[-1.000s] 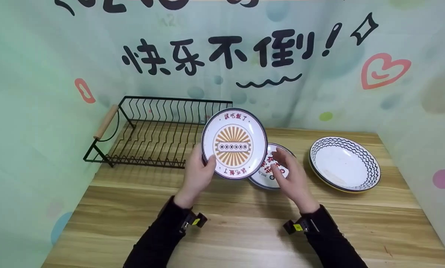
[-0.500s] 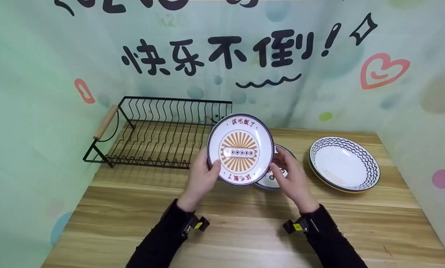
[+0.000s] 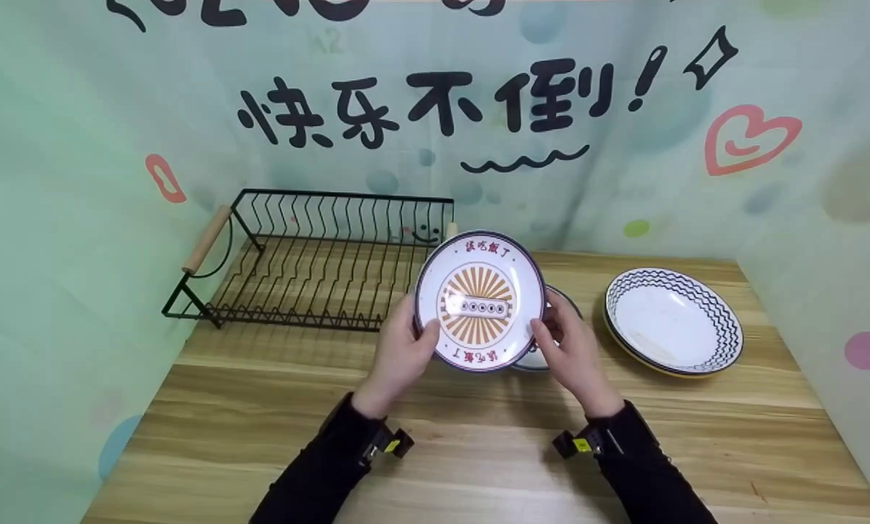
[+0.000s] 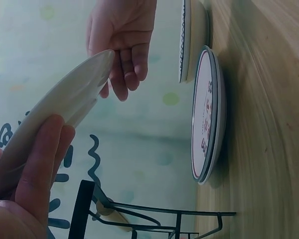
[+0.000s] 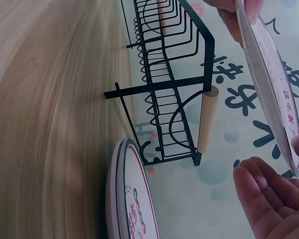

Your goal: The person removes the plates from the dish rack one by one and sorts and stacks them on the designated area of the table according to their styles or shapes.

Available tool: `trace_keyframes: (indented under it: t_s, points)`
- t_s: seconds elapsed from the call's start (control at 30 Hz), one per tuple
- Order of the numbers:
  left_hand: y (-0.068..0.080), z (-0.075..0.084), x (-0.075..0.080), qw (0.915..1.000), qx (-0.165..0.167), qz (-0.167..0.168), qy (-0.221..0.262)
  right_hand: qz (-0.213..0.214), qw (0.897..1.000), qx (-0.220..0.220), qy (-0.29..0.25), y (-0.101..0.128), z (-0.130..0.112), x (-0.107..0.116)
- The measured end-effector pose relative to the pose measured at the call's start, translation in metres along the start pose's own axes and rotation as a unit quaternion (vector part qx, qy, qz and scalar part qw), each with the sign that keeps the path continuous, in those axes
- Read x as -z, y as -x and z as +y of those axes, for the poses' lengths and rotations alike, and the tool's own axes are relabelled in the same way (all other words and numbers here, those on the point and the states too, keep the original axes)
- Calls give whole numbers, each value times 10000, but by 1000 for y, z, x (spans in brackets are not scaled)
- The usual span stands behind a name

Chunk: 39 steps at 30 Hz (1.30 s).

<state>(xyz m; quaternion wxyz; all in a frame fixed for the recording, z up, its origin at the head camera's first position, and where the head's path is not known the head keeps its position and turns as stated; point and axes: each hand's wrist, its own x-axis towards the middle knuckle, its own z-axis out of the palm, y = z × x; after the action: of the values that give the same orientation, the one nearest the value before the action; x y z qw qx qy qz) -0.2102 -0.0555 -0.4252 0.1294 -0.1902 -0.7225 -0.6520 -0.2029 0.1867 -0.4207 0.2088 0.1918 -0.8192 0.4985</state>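
Observation:
A white plate (image 3: 480, 311) with an orange sunburst and a dark rim is held upright above the table, face toward me. My left hand (image 3: 402, 349) grips its left rim, thumb on the face and fingers behind. On the right rim my right hand (image 3: 569, 349) pinches it the same way. The left wrist view shows the plate (image 4: 65, 104) edge-on, with my right hand (image 4: 122, 30) at its far edge. In the right wrist view the plate (image 5: 269, 74) slants above my right hand (image 5: 269, 199). A short stack of similar plates (image 3: 560, 302) lies flat, mostly hidden behind it.
A black wire dish rack (image 3: 318, 255) with a wooden handle (image 3: 206, 239) stands at the back left of the wooden table (image 3: 479, 466). A deep plate with a zigzag rim (image 3: 673, 320) rests on another plate at the right. A printed backdrop closes in the back and sides.
The sunburst plate has moved right and slightly down, covering more of the flat stack. My right hand has come up from over the stack and taken hold of the plate's right rim.

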Motion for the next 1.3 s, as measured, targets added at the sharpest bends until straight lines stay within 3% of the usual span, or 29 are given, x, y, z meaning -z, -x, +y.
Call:
trace_keyframes:
  t_s: [0.27,0.5,0.8,1.0,1.3]
  points:
    - [2,-1,-3,9993,94,-148,318,-23,10000,45,70,2,-6,2]
    - [3,-2,-5,9985,203,-176,471,-122,9991,-342,-225,1,-8,4]
    - [2,-1,-6,9977,362,-287,492,-22,9974,-525,-487,3,31,0]
    - [2,0,-6,9978,515,-296,293,23,9964,-495,-694,3,32,1]
    - [2,1,-5,9978,450,-363,-317,167,9939,-629,-889,4,30,2]
